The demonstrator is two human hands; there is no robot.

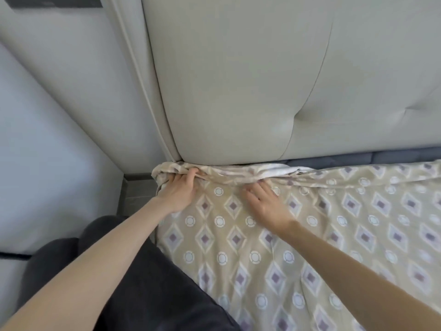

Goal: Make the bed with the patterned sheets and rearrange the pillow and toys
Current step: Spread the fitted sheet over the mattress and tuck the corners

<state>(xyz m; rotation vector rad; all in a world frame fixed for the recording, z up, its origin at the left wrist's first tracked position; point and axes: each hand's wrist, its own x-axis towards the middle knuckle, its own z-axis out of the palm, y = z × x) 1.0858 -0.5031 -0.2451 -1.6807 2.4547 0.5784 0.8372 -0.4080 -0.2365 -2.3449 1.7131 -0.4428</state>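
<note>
**A:** What fills the view?

**B:** Mostly the padded headboard (238, 80), standing along the top. Below it the patterned sheet (310, 235) is spread over the bed, beige with diamonds and rings. On the right a dark strip of mattress (358, 159) shows bare between the sheet and the headboard.

**A:** And the top of the sheet?

**B:** It's rolled into a bunched edge (229, 174) lying against the foot of the headboard, thickest at the left corner.

**A:** The hands?

**B:** The left hand (179, 191) has its fingers curled into the bunch at that corner, gripping cloth. The right hand (265, 203) lies flat on the sheet just beside the roll, fingers straight and spread, pressing down and holding nothing. Its fingertips may reach under the fold, but the wrinkles hide that.

**A:** How will the cloth behave?

**B:** I'd judge it thin, light and limp. It creases readily and should slide over the mattress. A pull at one point would only drag up a ridge, so take it by the hem, one handful at the corner and another further along, and feed it into the gap behind the mattress
</note>
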